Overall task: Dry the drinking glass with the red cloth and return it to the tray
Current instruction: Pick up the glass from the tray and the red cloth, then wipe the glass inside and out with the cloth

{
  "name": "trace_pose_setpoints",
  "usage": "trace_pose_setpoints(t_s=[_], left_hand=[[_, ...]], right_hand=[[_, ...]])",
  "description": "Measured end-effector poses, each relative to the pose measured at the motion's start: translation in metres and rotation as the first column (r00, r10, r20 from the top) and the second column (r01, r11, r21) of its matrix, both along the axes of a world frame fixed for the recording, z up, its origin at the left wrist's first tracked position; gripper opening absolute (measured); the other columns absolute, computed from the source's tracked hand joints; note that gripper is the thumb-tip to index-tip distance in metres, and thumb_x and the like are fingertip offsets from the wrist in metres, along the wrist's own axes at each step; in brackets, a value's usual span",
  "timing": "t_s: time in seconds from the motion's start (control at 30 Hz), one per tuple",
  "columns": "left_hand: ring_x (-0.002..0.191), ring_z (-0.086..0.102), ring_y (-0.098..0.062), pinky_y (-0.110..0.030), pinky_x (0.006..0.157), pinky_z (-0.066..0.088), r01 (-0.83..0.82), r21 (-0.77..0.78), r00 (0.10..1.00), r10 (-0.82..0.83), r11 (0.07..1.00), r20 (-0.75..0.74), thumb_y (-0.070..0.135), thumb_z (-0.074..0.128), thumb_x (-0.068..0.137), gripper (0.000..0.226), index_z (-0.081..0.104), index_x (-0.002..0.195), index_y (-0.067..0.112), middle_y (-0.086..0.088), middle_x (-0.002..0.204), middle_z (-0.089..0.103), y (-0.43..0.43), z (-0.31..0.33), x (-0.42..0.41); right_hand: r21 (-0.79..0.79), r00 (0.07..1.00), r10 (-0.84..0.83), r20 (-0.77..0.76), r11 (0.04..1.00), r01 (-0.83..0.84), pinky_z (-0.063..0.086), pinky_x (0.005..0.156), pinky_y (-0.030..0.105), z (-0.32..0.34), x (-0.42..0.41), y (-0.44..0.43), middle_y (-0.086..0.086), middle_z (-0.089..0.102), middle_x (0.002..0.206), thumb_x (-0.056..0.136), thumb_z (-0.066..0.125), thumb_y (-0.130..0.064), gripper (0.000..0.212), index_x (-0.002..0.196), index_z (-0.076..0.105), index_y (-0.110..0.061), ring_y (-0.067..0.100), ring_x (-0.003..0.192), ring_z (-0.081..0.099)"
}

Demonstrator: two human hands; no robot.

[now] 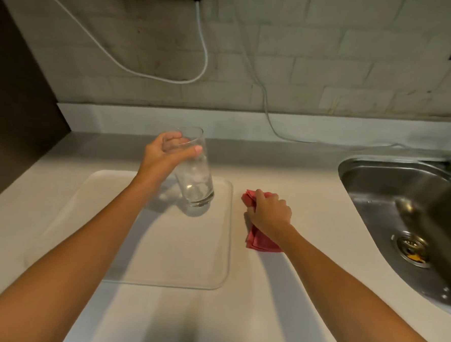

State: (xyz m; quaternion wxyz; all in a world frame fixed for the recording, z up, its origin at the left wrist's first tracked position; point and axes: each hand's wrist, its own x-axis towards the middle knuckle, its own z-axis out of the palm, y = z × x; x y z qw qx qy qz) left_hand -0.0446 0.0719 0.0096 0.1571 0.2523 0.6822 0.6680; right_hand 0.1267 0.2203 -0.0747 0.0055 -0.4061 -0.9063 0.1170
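Pick-up step: left hand is gripping the drinking glass near its rim, tilted, over the tray; right hand is closing its fingers on the red cloth at the tray's 3 o'clock. Next is likely bringing the two together. No writing is showing

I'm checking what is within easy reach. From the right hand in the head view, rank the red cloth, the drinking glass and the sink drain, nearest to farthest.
1. Red cloth: directly under the right hand, on the counter right of the tray.
2. Drinking glass: to its left, over the tray, held by the left hand.
3. Sink drain: far right, in the sink.
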Motion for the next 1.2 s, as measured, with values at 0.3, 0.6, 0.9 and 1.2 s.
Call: trace_pose_setpoints(t_s=[0.3,0.6,0.9,1.2], left_hand=[[0.081,0.065,-0.011,-0.028,0.069,0.052,0.130,0.155,0.965,-0.161,0.979,0.209,0.042,0.078,0.049,0.060,0.061,0.101,0.020,0.003,0.095,0.069,0.001,0.012,-0.009],[0.078,0.061,-0.016,-0.046,0.076,0.054,0.264,0.355,0.851,-0.390,0.897,0.352,0.050,0.066,0.056,0.061,0.060,0.103,0.012,-0.003,0.090,0.067,-0.010,0.068,-0.001],[0.078,0.069,-0.025,-0.046,0.081,0.052,0.280,0.362,0.886,-0.385,0.889,0.259,0.050,0.056,0.067,0.052,0.059,0.100,0.009,-0.009,0.088,0.068,-0.029,0.127,0.007],[0.075,0.066,-0.017,-0.033,0.064,0.058,0.286,0.304,0.933,-0.336,0.909,0.127,0.066,0.049,0.075,0.070,0.062,0.111,0.007,-0.009,0.097,0.066,-0.034,0.137,0.004]], right_hand=[[-0.675,0.445,-0.564,-0.696,0.725,-0.136,0.048,0.057,0.031,0.030,-0.003,-0.001,0.010,0.060,0.079,0.094,0.043,-0.026,0.012,0.089,0.052,-0.022,0.022,0.067,0.060],[-0.630,0.236,-0.838,-0.491,0.155,-0.761,0.055,0.067,0.033,0.117,-0.036,-0.013,0.004,0.071,0.076,0.093,0.041,-0.036,0.034,0.112,0.058,-0.015,0.017,0.070,0.067],[-0.451,0.213,-0.563,-0.799,0.326,-0.831,0.048,0.046,0.021,0.203,-0.041,-0.054,-0.004,0.064,0.082,0.083,0.048,-0.053,0.044,0.110,0.060,-0.021,0.008,0.056,0.055],[0.235,0.023,0.284,-0.958,0.832,-0.502,0.036,0.085,0.006,0.214,-0.039,-0.104,0.002,0.054,0.100,0.088,0.056,-0.034,0.026,0.112,0.063,-0.027,-0.001,0.094,0.053]])
